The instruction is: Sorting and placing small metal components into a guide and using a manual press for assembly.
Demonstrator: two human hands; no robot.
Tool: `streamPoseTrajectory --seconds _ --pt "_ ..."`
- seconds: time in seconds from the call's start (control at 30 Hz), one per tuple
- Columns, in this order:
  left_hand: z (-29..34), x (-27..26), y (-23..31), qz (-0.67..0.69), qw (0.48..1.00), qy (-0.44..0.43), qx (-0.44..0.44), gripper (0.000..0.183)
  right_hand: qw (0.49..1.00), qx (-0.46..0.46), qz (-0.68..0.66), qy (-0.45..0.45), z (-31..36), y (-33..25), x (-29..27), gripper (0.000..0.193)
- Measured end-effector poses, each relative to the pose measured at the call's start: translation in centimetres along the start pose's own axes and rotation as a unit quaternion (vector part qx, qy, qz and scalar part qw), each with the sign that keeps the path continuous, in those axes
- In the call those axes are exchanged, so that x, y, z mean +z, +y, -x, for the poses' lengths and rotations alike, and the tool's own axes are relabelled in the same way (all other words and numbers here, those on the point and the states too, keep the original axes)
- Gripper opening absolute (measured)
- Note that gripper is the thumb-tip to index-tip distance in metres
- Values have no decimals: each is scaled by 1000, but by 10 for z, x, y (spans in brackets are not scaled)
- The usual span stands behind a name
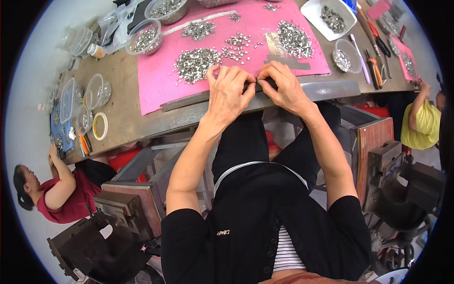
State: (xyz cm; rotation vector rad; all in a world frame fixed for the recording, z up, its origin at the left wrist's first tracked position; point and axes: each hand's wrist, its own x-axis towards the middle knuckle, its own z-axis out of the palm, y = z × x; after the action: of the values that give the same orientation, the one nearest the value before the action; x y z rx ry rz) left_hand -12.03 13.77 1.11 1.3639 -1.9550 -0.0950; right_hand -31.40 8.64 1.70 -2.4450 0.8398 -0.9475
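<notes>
My left hand [229, 90] and my right hand [284, 89] meet above the table's front edge, thumbs and fingertips pinched together. Whatever sits between the fingertips is too small to make out. Beyond them a pink mat [156, 90] bears heaps of small silvery metal pieces. One large heap [196, 65] lies just past my left hand, and another heap [294, 40] is farther off beyond my right. A looser scatter of pieces [235, 47] lies between these. A flat grey strip [293, 64] rests on the mat near my right fingers.
Clear tubs [144, 37] of metal parts stand at the back left. To the right are a white tray [347, 19], a round tub [346, 56], a purple stick [360, 59] and orange-handled pliers [374, 71]. A tape roll [100, 126] lies left. Co-workers sit on both sides.
</notes>
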Motion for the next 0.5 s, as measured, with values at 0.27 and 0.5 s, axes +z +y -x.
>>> streamPoseTrajectory --seconds 0.27,0.5 --pt "3 2 4 3 1000 19 14 9 999 28 -15 36 -3 4 -2 11" --pt "1 -7 11 446 866 87 -210 40 996 -44 17 79 -38 -12 6 10"
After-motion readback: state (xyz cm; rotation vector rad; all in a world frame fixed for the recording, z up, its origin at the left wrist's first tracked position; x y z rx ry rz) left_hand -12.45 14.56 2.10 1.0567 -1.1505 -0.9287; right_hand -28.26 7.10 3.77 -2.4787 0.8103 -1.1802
